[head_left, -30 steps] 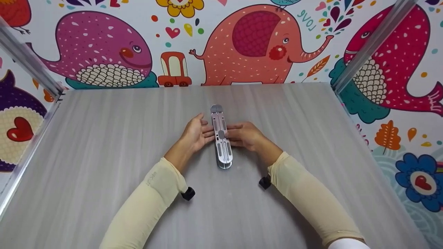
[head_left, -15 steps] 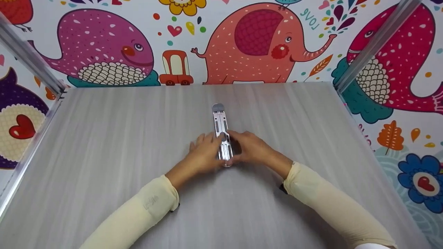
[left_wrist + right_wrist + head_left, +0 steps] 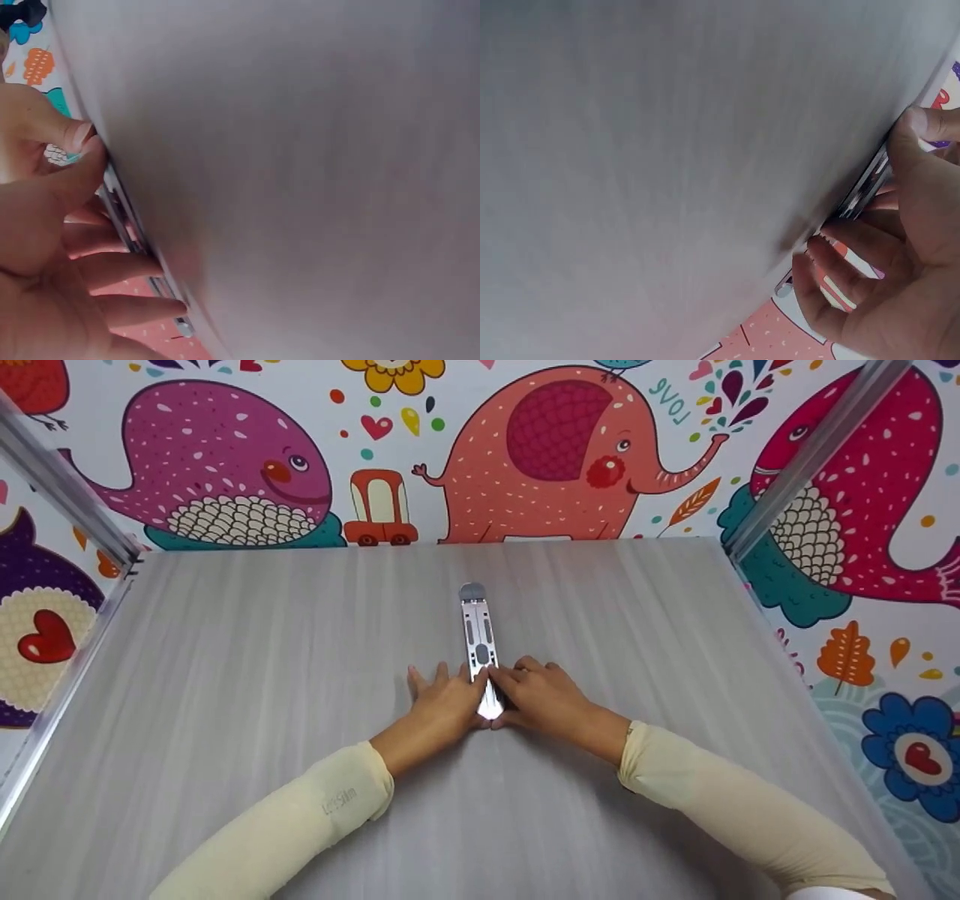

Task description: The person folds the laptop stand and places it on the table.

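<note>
A folded silver laptop stand (image 3: 480,622) with grey pads lies lengthwise on the table, its rounded grey tip pointing away from me. My left hand (image 3: 442,705) holds its near end from the left, index finger on top and thumb low at the end. From the other side my right hand (image 3: 551,697) pinches the same end in a matching way. Both thumbs meet at the near tip, close to the tabletop. In the left wrist view the stand (image 3: 120,206) shows as a thin edge behind the fingers. The right wrist view shows the stand (image 3: 866,187) edge-on beside the right thumb.
The grey wood-grain table (image 3: 262,660) spreads around the stand. Behind it rises a wall with cartoon animals (image 3: 555,457). Metal posts (image 3: 810,465) stand at the back corners, and a metal rail (image 3: 60,690) runs along the left edge.
Both hands have shifted from the sides of the stand's middle to its near end, and their fingers now grip it there. The stand stays in nearly the same place.
</note>
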`<state>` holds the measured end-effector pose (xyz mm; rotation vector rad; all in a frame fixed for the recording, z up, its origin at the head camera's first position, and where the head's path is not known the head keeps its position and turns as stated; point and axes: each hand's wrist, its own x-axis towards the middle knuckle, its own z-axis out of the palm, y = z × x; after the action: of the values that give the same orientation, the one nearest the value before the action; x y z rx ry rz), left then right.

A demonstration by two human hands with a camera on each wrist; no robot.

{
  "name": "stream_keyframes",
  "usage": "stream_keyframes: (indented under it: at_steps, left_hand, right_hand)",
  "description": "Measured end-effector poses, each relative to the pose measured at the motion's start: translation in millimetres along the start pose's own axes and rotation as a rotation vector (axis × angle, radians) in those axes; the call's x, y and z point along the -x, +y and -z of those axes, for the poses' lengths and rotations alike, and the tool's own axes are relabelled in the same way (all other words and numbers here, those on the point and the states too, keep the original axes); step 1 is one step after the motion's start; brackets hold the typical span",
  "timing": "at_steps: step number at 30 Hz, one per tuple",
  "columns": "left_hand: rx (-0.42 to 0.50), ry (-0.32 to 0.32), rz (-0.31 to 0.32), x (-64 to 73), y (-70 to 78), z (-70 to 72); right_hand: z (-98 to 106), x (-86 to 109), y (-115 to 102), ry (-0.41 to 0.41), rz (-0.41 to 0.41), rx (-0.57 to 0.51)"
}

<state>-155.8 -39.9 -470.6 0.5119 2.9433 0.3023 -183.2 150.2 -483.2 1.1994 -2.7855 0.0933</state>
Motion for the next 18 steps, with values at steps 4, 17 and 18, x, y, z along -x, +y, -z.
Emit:
stream_keyframes:
  at_steps: [4,17,18]
  left_hand:
    - [0.016,-0.018,0.029,-12.7,-7.6,1.5]
    - [-0.03,0.109,-0.053,-29.5,-14.8,-0.6]
    - [-0.039,0.126,-0.065,-30.2,-14.6,-1.3]
  right_hand:
    - [-1.3,-8.2,2.7,0.037,-0.061,0.008]
    - [-3.4,-22.8,7.4,-0.006,-0.209,-0.077]
    - [-3.3,-22.7,8.1,-0.004,-0.217,-0.072]
